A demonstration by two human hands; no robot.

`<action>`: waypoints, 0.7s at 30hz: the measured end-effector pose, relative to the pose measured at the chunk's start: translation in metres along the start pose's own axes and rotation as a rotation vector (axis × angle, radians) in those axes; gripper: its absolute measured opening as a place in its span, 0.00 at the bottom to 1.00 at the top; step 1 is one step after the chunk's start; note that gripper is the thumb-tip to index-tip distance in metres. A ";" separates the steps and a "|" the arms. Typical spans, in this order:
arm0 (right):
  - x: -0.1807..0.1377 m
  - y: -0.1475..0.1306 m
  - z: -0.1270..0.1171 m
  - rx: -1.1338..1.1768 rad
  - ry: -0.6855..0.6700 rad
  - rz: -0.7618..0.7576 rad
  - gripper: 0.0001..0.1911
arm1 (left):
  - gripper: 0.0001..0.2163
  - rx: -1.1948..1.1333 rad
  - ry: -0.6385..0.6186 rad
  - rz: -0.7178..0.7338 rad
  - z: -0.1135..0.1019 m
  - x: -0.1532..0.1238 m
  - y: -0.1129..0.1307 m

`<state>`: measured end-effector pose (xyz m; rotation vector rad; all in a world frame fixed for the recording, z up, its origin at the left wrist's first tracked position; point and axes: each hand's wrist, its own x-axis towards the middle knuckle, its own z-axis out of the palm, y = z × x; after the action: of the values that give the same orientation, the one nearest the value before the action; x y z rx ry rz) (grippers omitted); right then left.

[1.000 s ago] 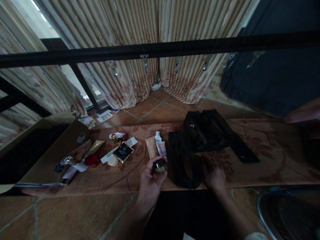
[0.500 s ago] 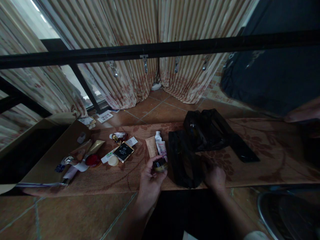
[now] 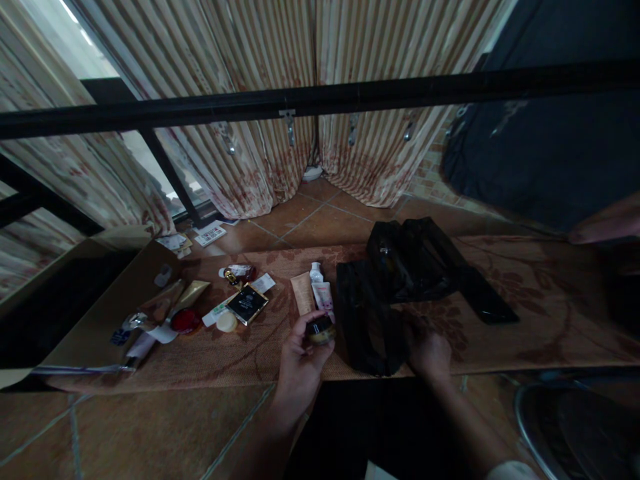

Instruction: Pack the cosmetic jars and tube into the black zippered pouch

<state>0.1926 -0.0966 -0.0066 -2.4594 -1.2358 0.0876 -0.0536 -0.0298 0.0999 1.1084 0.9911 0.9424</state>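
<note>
Between the thumb and fingers of my left hand (image 3: 300, 370) is a small cosmetic jar (image 3: 320, 331) with a dark lid and yellowish contents. It is held just left of an open-topped black bag (image 3: 356, 327). My right hand (image 3: 433, 353) is closed at the right side of that bag, gripping its edge, with the fingertips in shadow. Behind the jar lie a beige tube (image 3: 302, 293), a white and pink tube (image 3: 324, 297) and a small white bottle (image 3: 316, 272). A second black see-through bag (image 3: 415, 263) sits behind the first; its contents are hard to make out.
Farther left on the cloth-covered bench (image 3: 265, 353) lie a black square case (image 3: 247, 304), a red jar (image 3: 185, 321) and several tubes. A cardboard box (image 3: 120, 307) stands at the left end. Another person's hand (image 3: 607, 220) shows at the right edge. A dark rail (image 3: 320, 100) runs across behind.
</note>
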 end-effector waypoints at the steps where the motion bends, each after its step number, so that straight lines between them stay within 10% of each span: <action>1: 0.000 0.000 0.000 -0.002 0.000 -0.003 0.19 | 0.18 0.006 0.002 0.001 0.000 0.000 0.000; 21: 0.000 0.000 0.000 -0.003 0.013 -0.005 0.19 | 0.18 0.006 -0.009 -0.010 -0.001 0.000 -0.001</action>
<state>0.1924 -0.0966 -0.0070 -2.4556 -1.2380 0.0683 -0.0542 -0.0301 0.0991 1.1105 0.9918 0.9263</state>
